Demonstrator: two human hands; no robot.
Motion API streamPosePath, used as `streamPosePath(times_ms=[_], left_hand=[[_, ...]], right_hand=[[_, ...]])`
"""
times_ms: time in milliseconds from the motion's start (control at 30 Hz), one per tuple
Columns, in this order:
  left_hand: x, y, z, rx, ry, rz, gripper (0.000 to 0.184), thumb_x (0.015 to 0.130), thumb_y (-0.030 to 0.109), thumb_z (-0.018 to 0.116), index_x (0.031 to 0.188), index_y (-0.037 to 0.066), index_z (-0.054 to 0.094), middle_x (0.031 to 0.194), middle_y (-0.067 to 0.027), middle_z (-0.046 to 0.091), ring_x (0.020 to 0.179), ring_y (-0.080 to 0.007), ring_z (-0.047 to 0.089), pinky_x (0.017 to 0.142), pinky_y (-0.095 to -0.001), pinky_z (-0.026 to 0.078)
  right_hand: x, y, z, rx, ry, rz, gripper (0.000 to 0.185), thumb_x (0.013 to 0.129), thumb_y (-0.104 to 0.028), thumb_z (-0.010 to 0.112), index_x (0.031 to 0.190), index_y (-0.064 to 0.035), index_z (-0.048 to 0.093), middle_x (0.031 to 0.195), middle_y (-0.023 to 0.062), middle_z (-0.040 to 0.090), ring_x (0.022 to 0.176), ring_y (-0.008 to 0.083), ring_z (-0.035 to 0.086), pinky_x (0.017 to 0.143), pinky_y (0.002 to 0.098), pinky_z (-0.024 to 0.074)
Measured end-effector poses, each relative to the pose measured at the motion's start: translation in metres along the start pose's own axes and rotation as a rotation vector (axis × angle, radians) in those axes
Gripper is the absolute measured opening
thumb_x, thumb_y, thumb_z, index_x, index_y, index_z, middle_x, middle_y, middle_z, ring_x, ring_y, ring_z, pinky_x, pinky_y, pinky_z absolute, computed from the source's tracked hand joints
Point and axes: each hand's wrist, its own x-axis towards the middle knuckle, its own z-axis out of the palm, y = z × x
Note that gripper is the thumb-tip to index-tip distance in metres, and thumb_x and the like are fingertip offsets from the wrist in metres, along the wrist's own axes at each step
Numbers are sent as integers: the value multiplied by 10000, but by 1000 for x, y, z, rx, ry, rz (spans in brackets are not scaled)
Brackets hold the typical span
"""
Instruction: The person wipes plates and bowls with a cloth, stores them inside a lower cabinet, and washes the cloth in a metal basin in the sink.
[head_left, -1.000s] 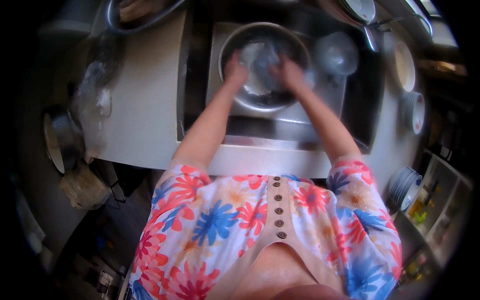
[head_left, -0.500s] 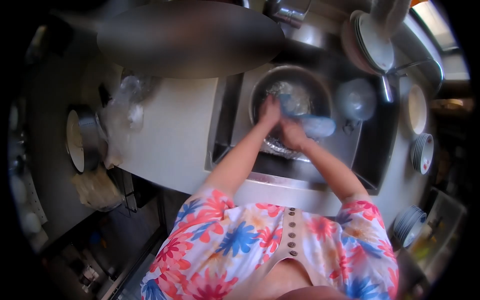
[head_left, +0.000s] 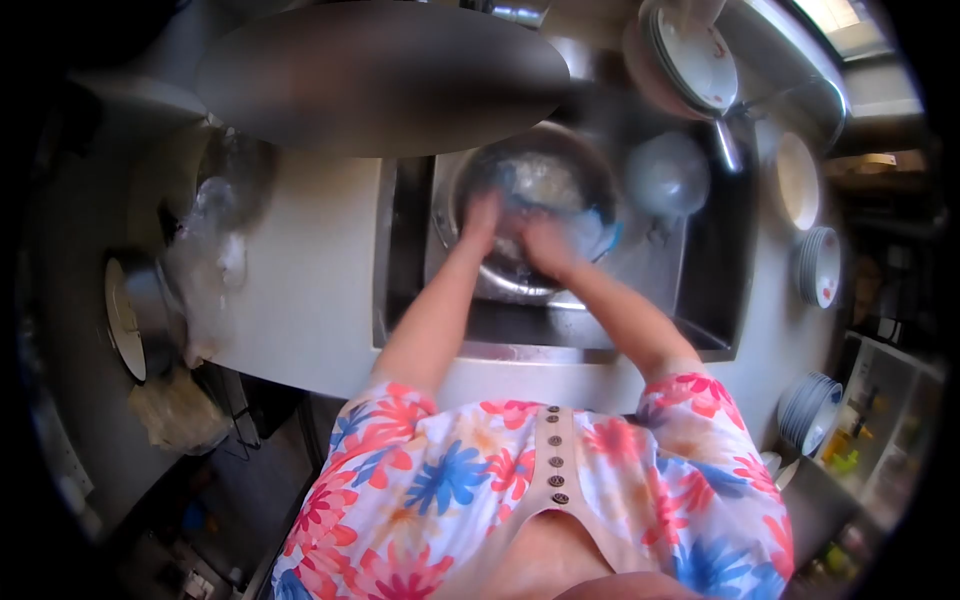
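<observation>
A round metal basin stands in the sink, with shiny, foamy-looking water inside. My left hand reaches into its left side, fingers curled and blurred against a blue edge of wet cloth. Close beside it, my right hand is closed on the same blue-and-white cloth, which bulges out to the right over the basin. Motion smears the fingertips of both hands and the cloth's folds.
A translucent bowl sits right of the basin. Stacked bowls stand behind it near the faucet. More bowls line the right counter. Plastic bags and a round pan lie at left.
The whole view has shifted, so the sink and basin appear further left. Both hands stay together in the basin, and the cloth now looks more bunched and less stretched to the right.
</observation>
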Motion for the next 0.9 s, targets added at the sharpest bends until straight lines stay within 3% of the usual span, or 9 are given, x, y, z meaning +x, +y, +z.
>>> streamPosePath(times_ms=[67,167,200,367,500,567,733,833,900], left_hand=[[-17,19,1,11,-7,-49,352,790,285,495,1010,12,532,976,-134,546,867,-227,523,728,-344,429],[6,4,-10,-99,-149,17,390,754,371,576,1029,97,536,978,-72,527,873,-204,514,710,-381,438],[-2,15,-7,-246,-223,-161,433,746,441,596,1053,139,541,977,-59,540,891,-194,515,707,-389,440],[-12,33,-6,-524,-290,-324,430,773,430,599,1045,103,538,955,-60,556,820,-195,537,645,-351,455],[-7,32,-9,-459,-262,-264,340,814,380,565,978,84,543,786,-62,563,556,-190,538,444,-292,447],[-7,32,-9,-435,-227,-230,306,825,365,553,941,81,551,707,-56,558,480,-184,522,402,-281,433],[-16,38,-13,-303,-296,-178,311,852,374,516,796,68,530,615,-52,572,466,-174,550,396,-253,407],[-18,35,-7,-80,-232,-142,306,872,358,481,792,67,526,604,-51,569,448,-178,545,412,-274,431],[-21,33,2,-34,-145,-140,287,880,337,469,797,69,530,623,-51,575,466,-176,548,429,-290,446]], right_hand=[[9,-1,-13,-14,-92,20,212,682,-65,522,880,-107,587,928,96,606,821,318,578,735,445,438],[20,-3,-43,728,-232,212,145,728,-164,641,857,-98,636,741,60,629,667,182,593,635,312,474],[23,-8,-64,898,-218,348,169,744,-185,639,876,-80,632,757,49,630,676,165,587,641,302,472],[36,-10,-95,1505,177,814,342,814,-312,601,964,-4,597,901,58,617,785,135,569,727,265,453],[36,27,-61,1144,201,942,488,788,-438,586,989,6,594,959,101,615,850,211,586,756,303,452],[36,54,-36,690,26,885,523,783,-476,555,946,17,610,940,170,611,874,284,586,757,336,451],[34,119,36,9,34,723,471,745,-452,556,825,4,641,819,232,604,822,355,593,745,386,448],[60,80,-8,426,179,788,403,736,-396,577,837,-11,642,821,207,612,805,343,600,730,375,457],[62,25,-45,520,170,509,254,764,-252,558,818,-18,638,764,213,604,776,345,599,701,377,463]])
